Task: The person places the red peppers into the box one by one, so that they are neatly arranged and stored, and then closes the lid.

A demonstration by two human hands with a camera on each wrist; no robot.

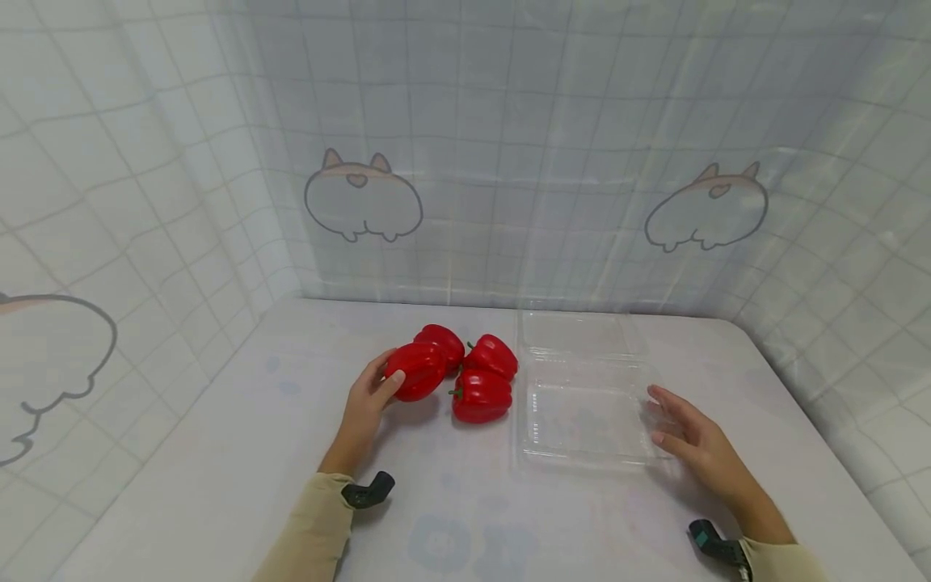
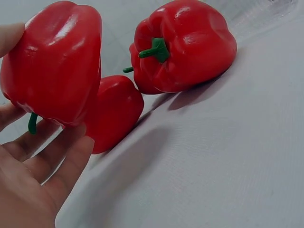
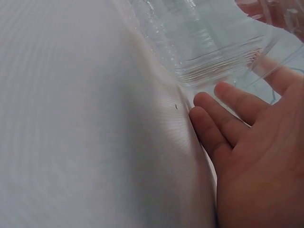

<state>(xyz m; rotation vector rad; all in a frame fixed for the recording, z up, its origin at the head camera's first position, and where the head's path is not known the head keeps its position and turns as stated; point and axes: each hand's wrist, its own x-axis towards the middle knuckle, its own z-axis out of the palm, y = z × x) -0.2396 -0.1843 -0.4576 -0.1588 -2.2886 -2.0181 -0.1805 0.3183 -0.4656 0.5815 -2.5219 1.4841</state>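
My left hand (image 1: 364, 398) holds a glossy red bell pepper (image 1: 416, 373), thumb on one side and fingers on the other. In the left wrist view, this pepper (image 2: 59, 57) shows a green stem pointing down and stands in front of another. Three more peppers, one of them at the front (image 1: 482, 398), lie grouped just right of it. A clear plastic clamshell box (image 1: 582, 416) lies with its lid (image 1: 575, 333) folded back. My right hand (image 1: 700, 443) is at the box's right side, fingers relaxed and spread around that edge; in the right wrist view its fingers (image 3: 232, 114) are beside the clear wall.
The white table (image 1: 436, 493) has faint printed patches. Behind it and on both sides hang white grid-patterned curtains (image 1: 494, 162) with cartoon animal drawings. A black wrist device (image 1: 369, 490) sits on the left sleeve and another (image 1: 716, 546) on the right.
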